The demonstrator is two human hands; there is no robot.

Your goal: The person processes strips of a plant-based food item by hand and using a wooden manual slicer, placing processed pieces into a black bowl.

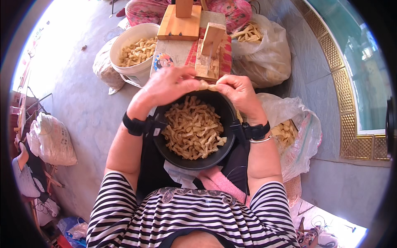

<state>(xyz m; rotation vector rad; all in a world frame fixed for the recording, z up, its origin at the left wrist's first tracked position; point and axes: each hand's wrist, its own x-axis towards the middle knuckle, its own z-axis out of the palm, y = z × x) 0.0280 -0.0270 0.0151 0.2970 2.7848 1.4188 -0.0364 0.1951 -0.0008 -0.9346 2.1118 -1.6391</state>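
My left hand (pixel 170 85) and my right hand (pixel 238 91) pinch a short pale tan strip (pixel 206 86) between them, which looks like tofu skin. It appears twisted or knotted in the middle, just above the far rim of a black bowl (pixel 192 165). Many knotted pieces (pixel 194 130) of the same stuff lie in the bowl, which rests at my lap. Just beyond my fingers stands a small wooden stand (pixel 207 66) with an upright wood block (pixel 213 40). Part of the strip is hidden by my fingertips.
A white bucket (pixel 131 74) of knotted pieces stands left of the bench (pixel 178 49). Plastic bags of strips, one far right (pixel 266 65) and one nearer (pixel 302 127), flank me. Opposite sits a person in floral trousers (pixel 229 12). A stuffed sack (pixel 54 141) stands left.
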